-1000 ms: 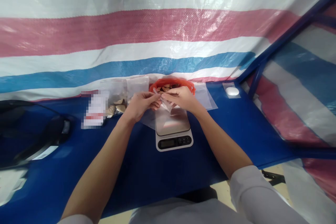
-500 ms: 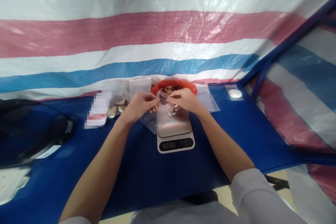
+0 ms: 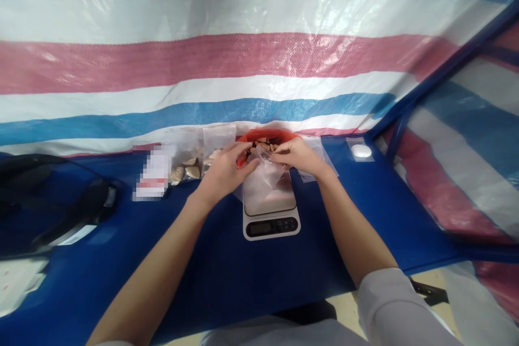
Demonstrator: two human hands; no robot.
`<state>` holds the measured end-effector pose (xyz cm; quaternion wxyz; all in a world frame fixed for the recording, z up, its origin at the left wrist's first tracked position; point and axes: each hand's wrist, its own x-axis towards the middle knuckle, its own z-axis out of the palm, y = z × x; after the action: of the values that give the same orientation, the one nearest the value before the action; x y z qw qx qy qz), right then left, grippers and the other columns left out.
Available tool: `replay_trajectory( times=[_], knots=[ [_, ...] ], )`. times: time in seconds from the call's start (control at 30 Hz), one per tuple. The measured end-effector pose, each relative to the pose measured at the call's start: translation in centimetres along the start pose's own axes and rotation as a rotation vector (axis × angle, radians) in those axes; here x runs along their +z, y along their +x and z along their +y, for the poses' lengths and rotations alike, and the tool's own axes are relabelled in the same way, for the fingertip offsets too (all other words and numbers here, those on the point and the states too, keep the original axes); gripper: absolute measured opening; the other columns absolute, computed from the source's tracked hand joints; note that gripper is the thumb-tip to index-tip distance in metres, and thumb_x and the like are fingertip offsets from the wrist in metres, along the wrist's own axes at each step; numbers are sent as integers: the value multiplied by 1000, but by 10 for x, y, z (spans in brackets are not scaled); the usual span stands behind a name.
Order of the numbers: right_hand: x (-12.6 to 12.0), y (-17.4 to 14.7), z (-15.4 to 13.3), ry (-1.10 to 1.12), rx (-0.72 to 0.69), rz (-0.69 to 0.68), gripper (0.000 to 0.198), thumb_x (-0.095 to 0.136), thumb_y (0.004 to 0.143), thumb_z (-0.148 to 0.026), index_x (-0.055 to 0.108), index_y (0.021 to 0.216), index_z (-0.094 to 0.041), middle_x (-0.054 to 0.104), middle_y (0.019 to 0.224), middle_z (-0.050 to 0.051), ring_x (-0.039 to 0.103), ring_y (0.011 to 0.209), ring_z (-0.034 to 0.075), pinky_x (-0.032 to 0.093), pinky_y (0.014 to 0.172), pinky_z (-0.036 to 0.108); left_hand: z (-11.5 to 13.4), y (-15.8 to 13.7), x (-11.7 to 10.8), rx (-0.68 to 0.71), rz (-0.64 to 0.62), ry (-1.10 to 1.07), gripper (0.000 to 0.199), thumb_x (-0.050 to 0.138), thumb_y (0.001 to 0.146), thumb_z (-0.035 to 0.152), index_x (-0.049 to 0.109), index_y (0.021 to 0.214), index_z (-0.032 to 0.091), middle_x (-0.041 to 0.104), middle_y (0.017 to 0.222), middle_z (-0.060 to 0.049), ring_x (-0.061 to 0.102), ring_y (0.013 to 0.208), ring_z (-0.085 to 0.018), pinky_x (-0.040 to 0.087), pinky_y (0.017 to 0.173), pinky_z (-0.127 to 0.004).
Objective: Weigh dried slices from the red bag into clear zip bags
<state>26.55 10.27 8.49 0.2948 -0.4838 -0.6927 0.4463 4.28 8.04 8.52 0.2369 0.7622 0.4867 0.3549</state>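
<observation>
A clear zip-lock bag (image 3: 270, 175) hangs over the steel plate of the white kitchen scale (image 3: 271, 227). My right hand (image 3: 299, 157) pinches the bag's top edge at the right. At the bag's left side is my left hand (image 3: 227, 170), its thumb and fingers apart; the thumb lies close to the plastic, and whether it touches I cannot tell. Just behind both hands stands an orange-red bag (image 3: 279, 133) with brown dried pieces (image 3: 265, 143) in it. The scale's display looks blank.
Clear bags with brown pieces (image 3: 191, 168) lie left of my hands, beside a blurred white and red item (image 3: 152, 175). Flat clear bags (image 3: 318, 151) lie right. Farther right is a white oval object (image 3: 360, 151). A black strap-like object (image 3: 97, 200) occupies the blue table's left side.
My left hand has opened, its thumb and fingers spreading from a pinch. My right hand, still pinching the clear bag, has shifted slightly right. The view has tilted up a little.
</observation>
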Motion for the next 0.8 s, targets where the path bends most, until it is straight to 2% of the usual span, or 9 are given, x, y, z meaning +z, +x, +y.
replay_trajectory(
  times=[0.07,0.13,0.3,0.4,0.5,0.63,0.7,0.8],
  knots=[
    [-1,0,0,13,9,-9,26,67,76,-32,63,55,-18,54,53,-4,56,52,11,51,51,22,2,-3,11,17,-10,7,54,70,84,48,65,128,19,63,137,-15,58,128,-34,43,112,-47],
    [0,1,1,12,16,-12,26,68,77,-35,64,57,-18,55,54,-3,57,52,11,52,51,22,1,-6,22,6,-47,19,71,72,81,54,56,139,16,55,146,-19,50,138,-36,39,116,-51],
    [1,1,-1,30,37,-28,22,70,77,-33,70,61,-18,62,58,-2,61,53,11,55,51,21,-10,-11,45,2,-82,45,111,81,70,62,28,157,19,42,156,-21,39,146,-38,34,118,-55],
    [3,0,-4,49,23,-35,19,70,77,-32,73,64,-18,64,59,-2,62,54,12,56,52,21,-14,-13,55,24,-43,71,123,86,64,60,19,159,21,35,160,-21,31,150,-40,32,119,-57],
    [3,-1,-5,45,22,-50,17,71,77,-31,75,67,-18,65,59,-1,62,54,12,56,52,22,-15,-13,60,43,26,95,114,85,67,55,23,157,20,41,155,-21,35,147,-40,34,118,-57],
    [-1,-1,-3,31,33,-84,16,69,79,-30,75,71,-17,69,65,1,65,60,14,55,55,23,-15,-12,58,86,111,72,83,80,76,41,40,145,19,57,136,-17,53,131,-33,43,112,-51],
    [-6,-1,-2,-21,-2,-82,18,67,81,-30,75,73,-17,70,68,1,66,62,14,53,57,23,-14,-11,56,93,126,49,70,78,78,37,46,138,21,62,127,-13,57,123,-30,47,107,-47],
    [-12,-4,-3,-127,-96,1,19,66,84,-33,77,78,-18,73,74,1,65,66,15,50,61,25,-12,-10,54,86,131,44,60,76,79,36,50,131,22,64,119,-11,60,117,-29,50,102,-46]
  ],
)
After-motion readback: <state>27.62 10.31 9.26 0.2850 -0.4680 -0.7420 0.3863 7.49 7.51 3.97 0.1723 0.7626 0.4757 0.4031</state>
